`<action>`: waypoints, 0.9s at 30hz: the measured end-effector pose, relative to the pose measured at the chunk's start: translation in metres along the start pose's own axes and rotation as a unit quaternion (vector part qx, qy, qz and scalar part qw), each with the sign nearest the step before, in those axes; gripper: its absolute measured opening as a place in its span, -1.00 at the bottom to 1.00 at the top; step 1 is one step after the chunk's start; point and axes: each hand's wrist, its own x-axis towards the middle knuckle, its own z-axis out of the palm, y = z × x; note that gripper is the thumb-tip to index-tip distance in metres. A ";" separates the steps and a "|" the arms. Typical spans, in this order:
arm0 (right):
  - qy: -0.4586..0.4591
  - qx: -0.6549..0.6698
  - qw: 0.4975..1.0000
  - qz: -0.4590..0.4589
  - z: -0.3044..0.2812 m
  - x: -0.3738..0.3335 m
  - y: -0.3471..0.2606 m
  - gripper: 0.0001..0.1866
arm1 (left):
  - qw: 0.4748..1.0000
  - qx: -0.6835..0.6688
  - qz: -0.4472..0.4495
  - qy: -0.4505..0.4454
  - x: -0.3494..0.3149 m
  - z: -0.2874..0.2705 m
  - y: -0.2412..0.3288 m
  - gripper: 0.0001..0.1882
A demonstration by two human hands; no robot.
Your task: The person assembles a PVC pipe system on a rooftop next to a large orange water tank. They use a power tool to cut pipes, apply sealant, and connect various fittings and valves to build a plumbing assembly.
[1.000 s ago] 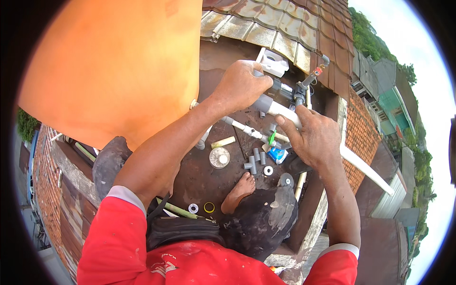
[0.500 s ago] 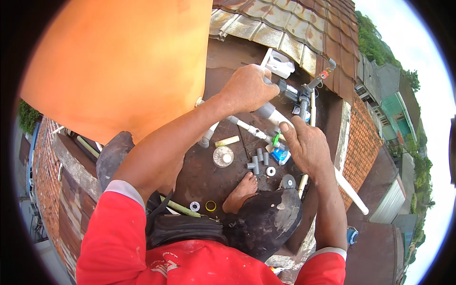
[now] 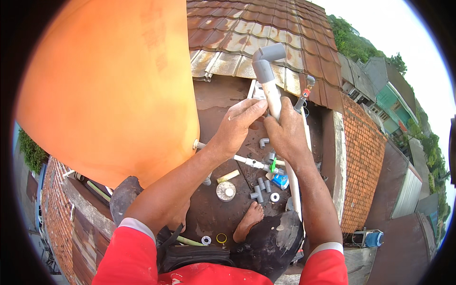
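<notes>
My right hand (image 3: 288, 133) is wrapped round a long white PVC pipe (image 3: 272, 97), which is tilted upward. A grey elbow fitting (image 3: 264, 64) caps its upper end, its free mouth turned to the right. Below my right hand, the pipe runs down beside my right knee. My left hand (image 3: 239, 124) is close beside the pipe, fingers stretched and thumb tip near its wall; I cannot tell whether it touches. Below my hands, a white pipe run with a green-handled valve (image 3: 272, 165) joins the orange tank (image 3: 109, 95).
On the brown surface lie grey pipe fittings (image 3: 259, 192), a round tin (image 3: 226, 191), a blue packet (image 3: 280, 181), a short pipe piece (image 3: 228, 176) and tape rolls (image 3: 221, 238). A tiled metal roof (image 3: 247, 28) rises ahead. A ledge (image 3: 339, 156) borders the right side.
The white pipe has swung upward, bringing its grey elbow into view above my hands. My left hand has let go of the grey end and moved lower beside the pipe.
</notes>
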 end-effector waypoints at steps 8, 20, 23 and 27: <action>0.072 0.087 0.988 -0.105 -0.013 0.017 -0.013 -0.55 | 0.995 -0.054 0.061 0.054 0.040 0.047 0.036 -0.58; 0.007 -0.091 0.927 0.363 -0.120 -0.251 0.265 -0.69 | 0.965 0.113 -0.090 -0.219 0.064 0.019 0.026 -0.50; -0.280 -0.241 0.800 0.474 -0.039 -0.334 0.320 -0.38 | 0.941 0.241 -0.189 -0.143 0.022 0.024 -0.021 -0.49; -0.231 -0.154 0.810 0.516 0.002 -0.453 0.389 -0.24 | 0.892 0.266 -0.324 -0.167 -0.014 0.013 -0.121 -0.51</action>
